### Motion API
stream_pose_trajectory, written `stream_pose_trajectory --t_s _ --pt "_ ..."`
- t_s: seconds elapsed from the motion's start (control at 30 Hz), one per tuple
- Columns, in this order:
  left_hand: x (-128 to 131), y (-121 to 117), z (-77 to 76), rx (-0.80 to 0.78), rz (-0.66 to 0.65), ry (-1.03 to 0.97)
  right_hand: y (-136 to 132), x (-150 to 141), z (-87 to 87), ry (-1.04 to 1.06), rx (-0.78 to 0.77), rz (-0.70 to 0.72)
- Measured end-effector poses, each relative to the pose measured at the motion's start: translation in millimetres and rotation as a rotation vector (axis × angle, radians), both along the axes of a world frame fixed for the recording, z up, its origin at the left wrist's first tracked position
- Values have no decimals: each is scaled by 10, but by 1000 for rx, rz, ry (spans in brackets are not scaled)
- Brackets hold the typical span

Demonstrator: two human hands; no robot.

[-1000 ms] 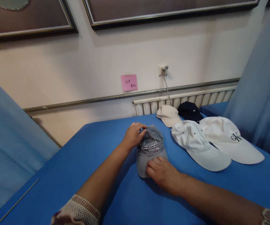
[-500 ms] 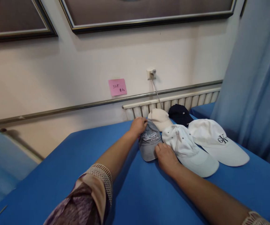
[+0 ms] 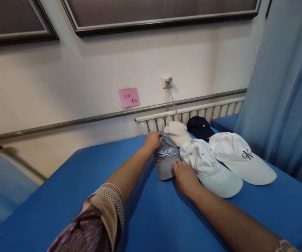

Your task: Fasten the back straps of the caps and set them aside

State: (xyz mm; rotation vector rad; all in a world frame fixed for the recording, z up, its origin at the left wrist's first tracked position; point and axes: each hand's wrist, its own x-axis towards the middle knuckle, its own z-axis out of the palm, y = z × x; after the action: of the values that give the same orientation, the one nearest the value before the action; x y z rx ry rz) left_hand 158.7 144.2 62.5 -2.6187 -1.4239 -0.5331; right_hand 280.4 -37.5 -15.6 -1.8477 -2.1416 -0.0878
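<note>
A grey baseball cap [image 3: 163,167] with white "Always" lettering lies on the blue bed, its brim toward me. My left hand [image 3: 153,140] is closed on the back left of its crown. At the right edge of the brim, my right hand [image 3: 186,176] has its fingers closed on the cap. Touching distance to the right is a pale white cap [image 3: 202,159], brim toward the lower right. Behind the grey one sits a cream cap [image 3: 177,132]. A navy cap [image 3: 199,126] and a white cap with black letters [image 3: 232,148] lie farther right.
The blue bed [image 3: 88,189] stands against a wall with a metal rail [image 3: 88,120] and a radiator [image 3: 211,111]. A pink note [image 3: 129,97] and a plugged socket [image 3: 167,82] are above. Blue curtains [image 3: 279,87] hang at the right.
The whole view has shifted slightly to the left. Both hands keep the same hold on the grey cap, and the caps stay in their places.
</note>
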Motion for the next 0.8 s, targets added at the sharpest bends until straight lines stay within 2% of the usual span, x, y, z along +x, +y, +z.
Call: stream_pose_trajectory --t_s 0.17,0.27,0.37,0.5,0.63,0.7,0.8 --pt "-36 -15 -31 -22 -9 -53 -13 26 7 34 -10 9" --pt "-122 -123 -49 -31 -15 -103 -27 41 -7 60 -2 19" --pt "-327 -389 -151 -49 -24 -153 -29 57 -16 69 10 26" --pt "-756 -984 -500 -202 -55 -358 -38 51 5 80 9 73" --pt "-1141 -1560 -849 -366 -36 -380 -132 -59 -4 89 20 271" --pt "-1234 -1715 -921 -405 -43 -355 -205 -150 -43 79 0 407" --pt "-1253 -1756 -920 -423 -54 -314 -294 -274 -125 30 -75 596"
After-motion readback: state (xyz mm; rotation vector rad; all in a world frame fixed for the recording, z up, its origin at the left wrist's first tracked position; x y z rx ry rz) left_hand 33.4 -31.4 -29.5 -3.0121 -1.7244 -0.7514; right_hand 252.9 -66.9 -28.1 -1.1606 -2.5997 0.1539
